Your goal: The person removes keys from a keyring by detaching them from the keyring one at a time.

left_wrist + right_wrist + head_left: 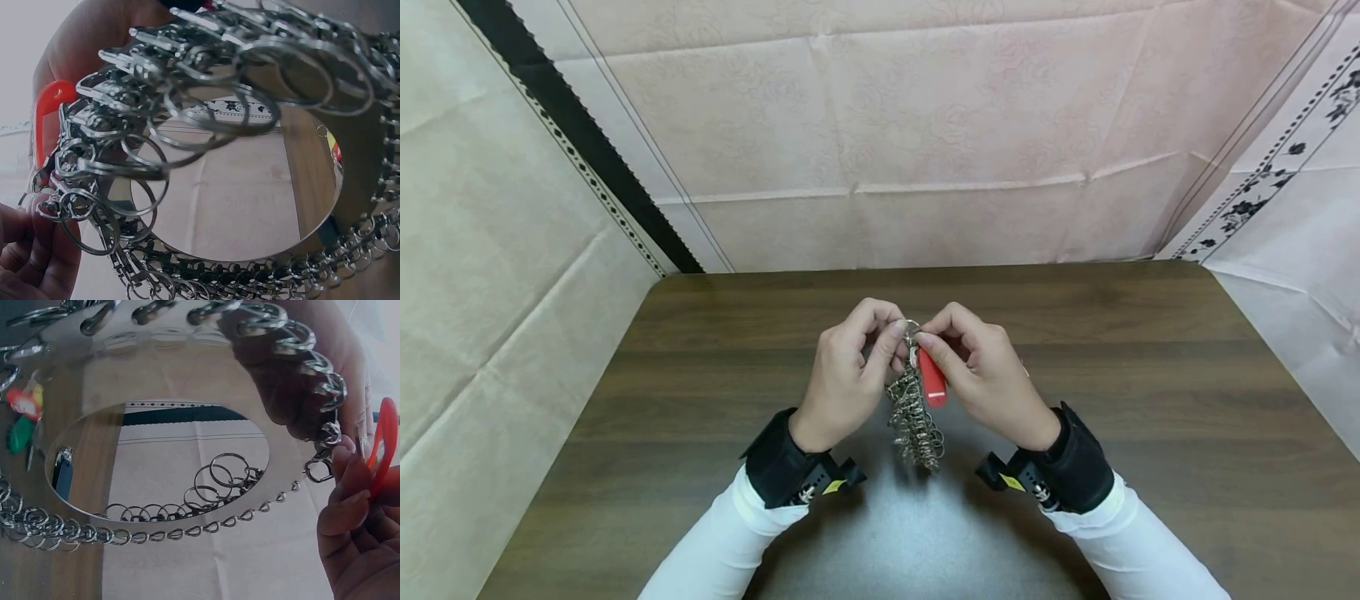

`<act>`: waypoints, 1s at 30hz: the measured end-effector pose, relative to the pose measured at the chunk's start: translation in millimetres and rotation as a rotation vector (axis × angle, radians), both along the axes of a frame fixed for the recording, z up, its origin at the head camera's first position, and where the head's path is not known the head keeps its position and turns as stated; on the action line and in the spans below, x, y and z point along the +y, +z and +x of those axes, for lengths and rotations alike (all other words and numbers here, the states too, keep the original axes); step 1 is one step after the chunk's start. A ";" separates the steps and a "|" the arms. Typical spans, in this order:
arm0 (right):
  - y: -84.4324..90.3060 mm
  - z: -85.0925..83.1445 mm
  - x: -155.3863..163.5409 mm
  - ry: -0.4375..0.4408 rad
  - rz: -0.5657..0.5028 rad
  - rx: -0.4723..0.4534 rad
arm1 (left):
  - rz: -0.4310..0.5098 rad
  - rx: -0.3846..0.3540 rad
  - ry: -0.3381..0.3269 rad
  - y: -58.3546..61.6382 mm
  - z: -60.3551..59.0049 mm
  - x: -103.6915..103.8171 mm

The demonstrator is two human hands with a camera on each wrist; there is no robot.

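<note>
**Two hands work at the top of a bunch of key rings**

The left hand [842, 379] and right hand [988, 379] are close together above the table [1150, 400], both pinching the top ring of the bunch of key rings [913, 412], which hangs between them. The right also holds a red tag [932, 379]. A firm, steady pinch probably works best.

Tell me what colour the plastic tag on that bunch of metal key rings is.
The plastic tag is red with a small white mark; the head view shows it best.

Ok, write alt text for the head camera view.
Two hands hold up a bunch of metal key rings with a red tag over a dark wooden table; the left hand and right hand pinch its top.
</note>
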State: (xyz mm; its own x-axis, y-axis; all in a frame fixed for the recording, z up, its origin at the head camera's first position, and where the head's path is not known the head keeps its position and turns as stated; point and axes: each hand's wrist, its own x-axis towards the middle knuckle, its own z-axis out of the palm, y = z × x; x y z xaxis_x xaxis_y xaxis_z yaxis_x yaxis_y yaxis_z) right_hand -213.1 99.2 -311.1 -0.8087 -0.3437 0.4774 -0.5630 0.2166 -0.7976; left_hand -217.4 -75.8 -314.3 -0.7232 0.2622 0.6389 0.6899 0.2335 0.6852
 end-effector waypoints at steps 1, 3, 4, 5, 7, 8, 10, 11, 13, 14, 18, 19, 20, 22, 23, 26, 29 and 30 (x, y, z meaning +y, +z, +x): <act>0.7 -0.4 0.4 0.000 0.010 0.004 | -0.002 0.000 -0.001 -0.1 -0.3 -0.4; 2.6 -1.0 2.0 0.005 0.019 0.002 | -0.008 0.002 0.000 -0.1 -1.0 -1.0; 3.5 -1.4 3.4 0.009 0.024 -0.002 | -0.008 0.002 0.000 -0.2 -1.3 -1.3; 4.4 -2.1 5.0 0.015 0.030 -0.006 | -0.007 0.004 0.003 -0.4 -1.9 -1.5; 5.6 -3.7 8.7 0.024 0.042 -0.016 | -0.004 0.008 0.010 0.1 -2.6 -2.1; 5.8 -4.8 10.8 0.027 0.050 -0.021 | -0.002 0.009 0.013 0.3 -3.0 -2.5; 5.6 -7.7 15.3 0.027 0.077 -0.021 | 0.003 0.011 0.014 0.8 -3.6 -3.2; 5.2 -9.5 17.6 0.021 0.098 -0.014 | 0.001 0.014 0.015 1.0 -3.9 -3.5; 4.0 -13.6 22.3 0.002 0.151 0.000 | -0.003 0.016 0.014 1.8 -4.2 -4.0; 3.1 -15.8 24.4 -0.006 0.184 0.010 | -0.006 0.016 0.013 2.0 -4.2 -4.3; -2.4 -25.0 30.8 -0.041 0.347 0.030 | -0.025 0.008 0.013 2.1 -4.5 -5.4; -4.3 -27.2 31.6 -0.050 0.397 0.029 | -0.030 0.004 0.014 2.3 -4.4 -5.8; -6.9 -29.6 32.3 -0.059 0.445 0.031 | -0.037 0.001 0.014 2.5 -4.3 -6.2; -13.1 -34.8 33.1 -0.088 0.542 0.037 | -0.046 -0.007 0.015 3.2 -4.2 -6.9; -16.9 -37.6 33.5 -0.104 0.589 0.046 | -0.049 -0.011 0.014 3.6 -4.1 -7.1; -28.0 -44.8 35.4 -0.149 0.701 0.064 | -0.050 -0.025 0.007 3.9 -4.1 -7.6; -36.9 -50.0 37.5 -0.169 0.797 0.082 | -0.050 -0.037 0.000 3.4 -4.5 -7.4; -39.3 -51.2 38.2 -0.171 0.823 0.084 | -0.052 -0.039 0.001 3.2 -4.6 -7.2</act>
